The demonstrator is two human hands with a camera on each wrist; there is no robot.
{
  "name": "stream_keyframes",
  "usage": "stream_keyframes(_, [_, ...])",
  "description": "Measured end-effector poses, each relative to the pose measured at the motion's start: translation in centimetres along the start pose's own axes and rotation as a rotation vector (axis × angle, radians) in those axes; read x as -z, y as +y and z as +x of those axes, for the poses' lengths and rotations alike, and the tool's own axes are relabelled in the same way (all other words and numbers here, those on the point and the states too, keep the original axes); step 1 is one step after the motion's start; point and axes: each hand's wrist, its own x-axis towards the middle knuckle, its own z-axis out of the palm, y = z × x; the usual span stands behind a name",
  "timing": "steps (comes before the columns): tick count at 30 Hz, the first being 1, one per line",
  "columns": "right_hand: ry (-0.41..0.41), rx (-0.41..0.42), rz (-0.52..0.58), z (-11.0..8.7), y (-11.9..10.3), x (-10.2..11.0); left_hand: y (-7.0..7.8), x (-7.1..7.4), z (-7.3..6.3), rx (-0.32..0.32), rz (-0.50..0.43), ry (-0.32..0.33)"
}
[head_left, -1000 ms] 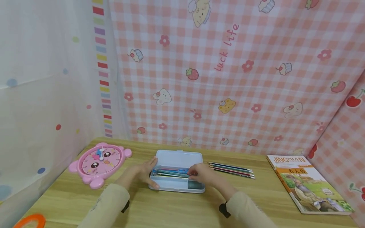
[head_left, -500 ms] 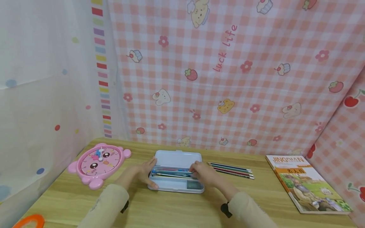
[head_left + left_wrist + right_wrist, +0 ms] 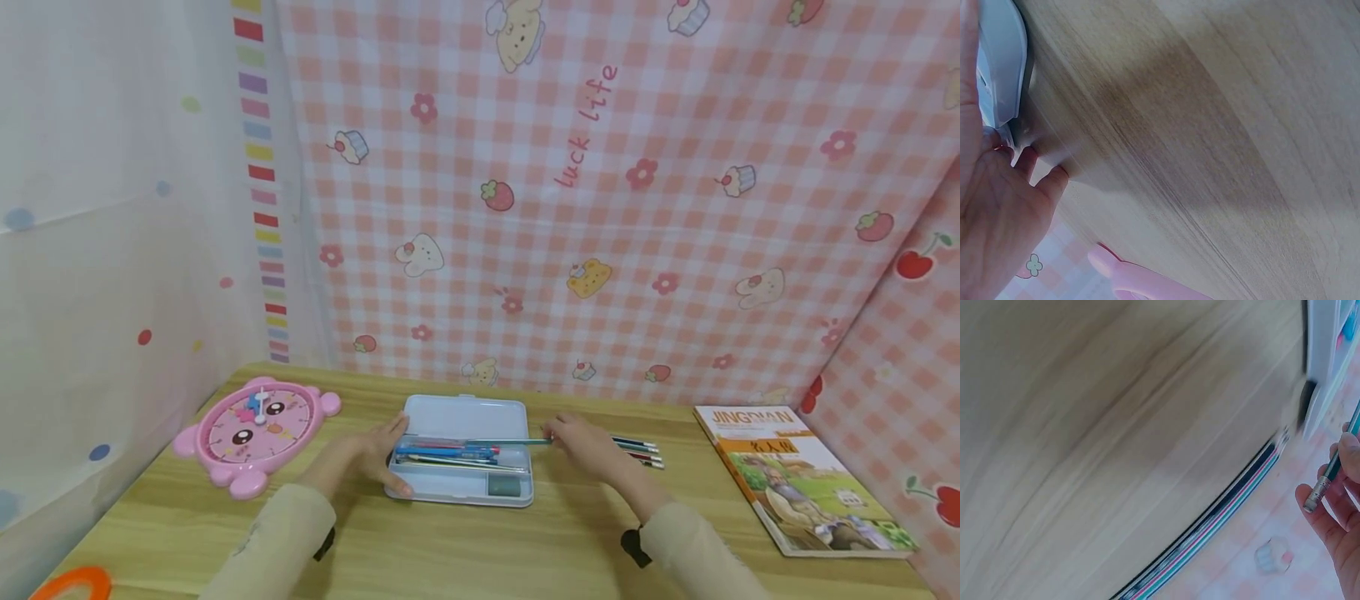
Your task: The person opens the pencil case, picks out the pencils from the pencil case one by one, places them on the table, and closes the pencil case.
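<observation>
A light blue pencil case (image 3: 465, 414) lies with its lid raised in the head view. My left hand (image 3: 375, 454) holds its left end, thumb at the front edge and fingers at the back corner. A teal pencil (image 3: 517, 442) reaches over the case's right edge. My right hand (image 3: 583, 447) pinches it near the eraser end, whose metal band (image 3: 1321, 485) shows in the right wrist view. Inside the case lie several blue and pale pens (image 3: 450, 451) and a dark green block (image 3: 504, 486). Several pencils (image 3: 639, 450) on the table are partly hidden behind my right hand.
A pink toy clock (image 3: 258, 429) lies to the left on the wooden table (image 3: 480, 550). At the right is a book (image 3: 802, 483) with a picture cover. An orange ring-shaped item (image 3: 90, 577) shows at the bottom left. A checked cloth (image 3: 465, 283) hangs behind.
My right hand has moved right, out of the pencil case, drawing the teal pencil partly over its edge. My left hand stays at the case's left end.
</observation>
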Motion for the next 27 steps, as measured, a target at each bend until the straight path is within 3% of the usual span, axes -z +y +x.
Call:
stream_keyframes(5, [-0.028, -0.096, -0.012, -1.0, 1.9, 0.6, 0.1, 0.1, -0.2, 0.004, -0.006, -0.001])
stream_keyframes(15, [-0.017, -0.133, -0.009, -4.1, 5.2, 1.5, -0.8, -0.2, 0.4, -0.015, -0.050, -0.012])
stream_keyframes(22, [0.004, -0.126, -0.015, -5.9, 6.7, 1.6, 0.2, 0.0, -0.2, 0.000, -0.009, -0.003])
stream_keyframes(27, [0.020, -0.090, -0.100, -7.0, 7.6, 1.2, 0.2, 0.1, -0.2, -0.026, -0.029, -0.006])
